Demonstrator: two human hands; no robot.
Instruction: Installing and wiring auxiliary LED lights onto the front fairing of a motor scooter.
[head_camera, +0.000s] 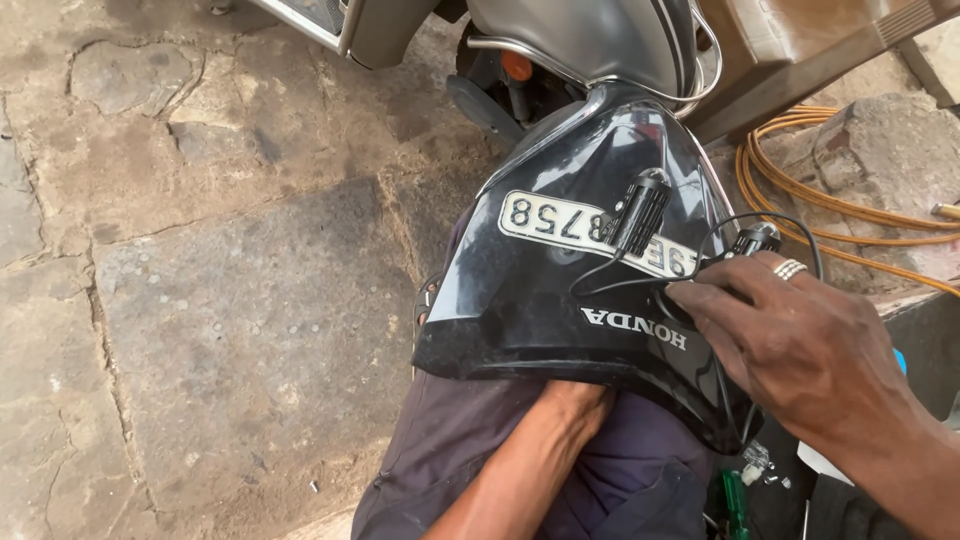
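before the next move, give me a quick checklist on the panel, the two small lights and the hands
1. Black scooter panel resting on the lap: ok.
2. Left hand reaching under the panel's lower edge: ok; its grip is hidden, cannot tell.
3. Right hand on the panel by the black wires: ok.
4. Two small black lights lying on the panel: ok; fixed or loose, cannot tell.
5. Wires free of tangles: cannot tell.

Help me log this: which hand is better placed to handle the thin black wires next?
Likely the right hand: its fingers rest on the thin black wires atop the glossy black scooter panel. The left hand is tucked underneath it.
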